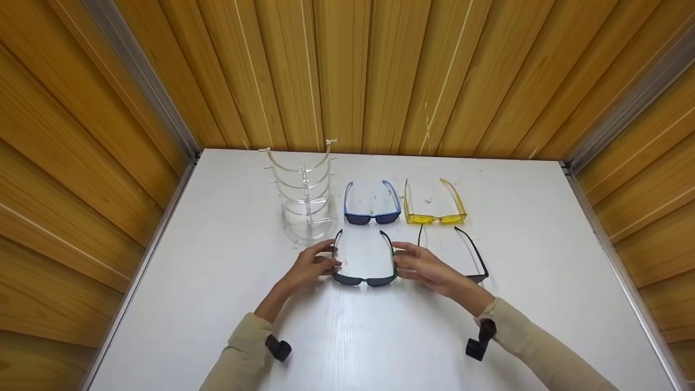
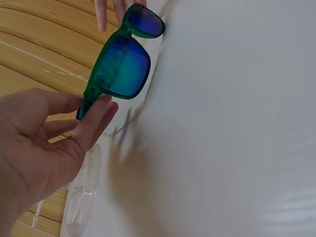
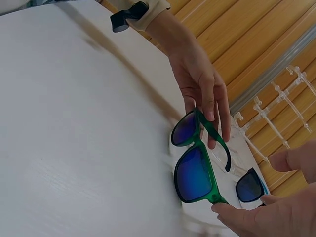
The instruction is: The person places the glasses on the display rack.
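Note:
Green-framed sunglasses (image 3: pixel 193 173) with blue mirrored lenses face me, temples pointing away. My left hand (image 1: pixel 311 267) pinches them by the left temple near the hinge, as the left wrist view also shows. On the other side, my right hand (image 1: pixel 431 270) has its fingertips at the right temple by the hinge. In the right wrist view a wide gap shows between its upper digit and the lower fingers (image 3: pixel 249 217) touching the frame. Part of that temple is hidden behind the right hand.
A clear tiered eyewear stand (image 1: pixel 307 201) rises behind my left hand. Blue sunglasses (image 1: pixel 372 218) and yellow glasses (image 1: pixel 436 219) sit farther back on the white table (image 1: pixel 179 282). Dark-framed glasses (image 1: pixel 478 258) lie partly behind my right hand. Wood-patterned walls (image 1: pixel 347 76) enclose the table.

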Available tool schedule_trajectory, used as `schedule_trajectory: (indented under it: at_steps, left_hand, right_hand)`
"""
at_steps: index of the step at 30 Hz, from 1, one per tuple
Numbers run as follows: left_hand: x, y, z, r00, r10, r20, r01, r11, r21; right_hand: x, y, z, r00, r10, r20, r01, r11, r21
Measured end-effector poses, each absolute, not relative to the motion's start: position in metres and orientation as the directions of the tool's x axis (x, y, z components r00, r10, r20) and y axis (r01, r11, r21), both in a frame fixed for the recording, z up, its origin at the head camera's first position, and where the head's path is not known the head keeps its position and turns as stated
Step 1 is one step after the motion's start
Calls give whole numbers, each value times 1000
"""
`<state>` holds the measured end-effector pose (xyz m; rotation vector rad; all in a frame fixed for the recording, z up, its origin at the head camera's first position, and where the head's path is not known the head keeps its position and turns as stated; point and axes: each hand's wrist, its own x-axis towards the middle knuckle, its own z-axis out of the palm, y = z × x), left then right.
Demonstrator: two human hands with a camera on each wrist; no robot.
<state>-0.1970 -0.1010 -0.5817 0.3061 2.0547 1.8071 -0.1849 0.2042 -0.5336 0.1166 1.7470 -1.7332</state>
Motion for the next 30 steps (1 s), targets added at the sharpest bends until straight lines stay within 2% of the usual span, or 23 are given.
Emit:
schedule_trajectory:
  at_steps: [7, 14, 20, 30]
  left_hand:
    - [-188, -110, -582, -882, 434, -182, -133, 140, 981]
    - [-176, -120, -573, -838, 506, -206, -181, 98, 979]
    - [-175, -128, -569, -853, 498, -159, -179, 8, 984]
    - [-175, -141, -563, -888, 448, -102, -153, -79, 985]
  right_hand:
    - [-184, 197, -537, -767, -368, -526, 514, 139, -846]
    - [-182, 202, -539, -790, -393, -470, 475, 91, -875]
    - [-184, 200, -538, -781, -435, -448, 474, 54, -879]
    - [-192, 184, -536, -813, -405, -417, 441, 39, -897]
